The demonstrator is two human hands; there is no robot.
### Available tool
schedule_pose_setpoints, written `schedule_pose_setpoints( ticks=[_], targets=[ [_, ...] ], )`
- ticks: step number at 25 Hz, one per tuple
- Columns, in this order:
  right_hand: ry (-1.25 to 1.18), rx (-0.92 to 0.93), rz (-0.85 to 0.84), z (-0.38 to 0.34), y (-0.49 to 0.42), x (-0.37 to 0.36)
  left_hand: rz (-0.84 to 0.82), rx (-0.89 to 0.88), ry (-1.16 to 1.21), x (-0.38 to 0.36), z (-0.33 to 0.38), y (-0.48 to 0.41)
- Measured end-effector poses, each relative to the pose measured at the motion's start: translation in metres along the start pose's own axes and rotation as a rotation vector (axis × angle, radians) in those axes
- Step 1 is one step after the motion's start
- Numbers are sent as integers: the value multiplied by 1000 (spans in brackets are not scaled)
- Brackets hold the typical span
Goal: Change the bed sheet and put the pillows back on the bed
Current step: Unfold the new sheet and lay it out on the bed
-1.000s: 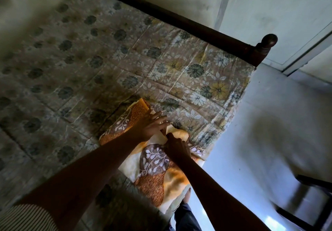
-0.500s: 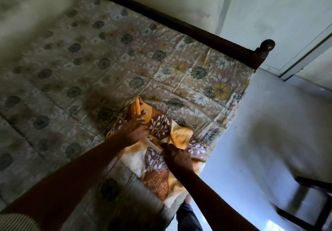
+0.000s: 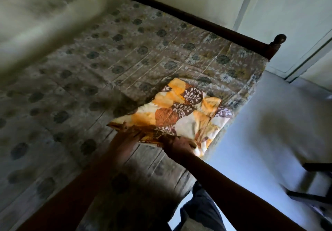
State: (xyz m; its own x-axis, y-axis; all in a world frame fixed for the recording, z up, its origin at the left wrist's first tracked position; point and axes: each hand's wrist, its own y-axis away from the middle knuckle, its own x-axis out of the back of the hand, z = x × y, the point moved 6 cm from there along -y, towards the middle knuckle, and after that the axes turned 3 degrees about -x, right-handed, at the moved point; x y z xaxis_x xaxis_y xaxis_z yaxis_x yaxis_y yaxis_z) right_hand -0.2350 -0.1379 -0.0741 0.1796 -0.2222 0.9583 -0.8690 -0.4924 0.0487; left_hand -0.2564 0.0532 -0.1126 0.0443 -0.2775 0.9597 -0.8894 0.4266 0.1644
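1 big bed first, with a faded flower cover, pushed up to the wall, with a dark wood rail at the far end. Then the pale floor off to the right.

Next, 1 orange and brown sheet with leaf shapes, partly folded, lying on the bed close to its right edge, with 1 corner right at the side. Looks like the step of opening it up to spread over the bed. Could go wrong from here: could slide down onto the floor and get dirty after a quick pull, with so much cloth near the edge. Could also open crooked or bunch up if pulled by 1 side only. Better to lift both corners together and toss toward the wall.

Last, 2 bare arms reaching forward and down from the near side. On the near edge of the sheet, the right hand, fingers curled around the cloth, holding it tight. Just beside it on the same edge, the left hand, too blurry to tell if gripping or only pressing.
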Motion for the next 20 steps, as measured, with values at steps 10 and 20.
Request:
schedule_pose_setpoints(
  ticks=[10,20],
  targets=[
    [-713,-660,-118,24,65,-38,-84,99,430,16,53,38],
    [-1362,-1190,62,147,34,-80,-227,325,912,2,115,-54]
  ],
)
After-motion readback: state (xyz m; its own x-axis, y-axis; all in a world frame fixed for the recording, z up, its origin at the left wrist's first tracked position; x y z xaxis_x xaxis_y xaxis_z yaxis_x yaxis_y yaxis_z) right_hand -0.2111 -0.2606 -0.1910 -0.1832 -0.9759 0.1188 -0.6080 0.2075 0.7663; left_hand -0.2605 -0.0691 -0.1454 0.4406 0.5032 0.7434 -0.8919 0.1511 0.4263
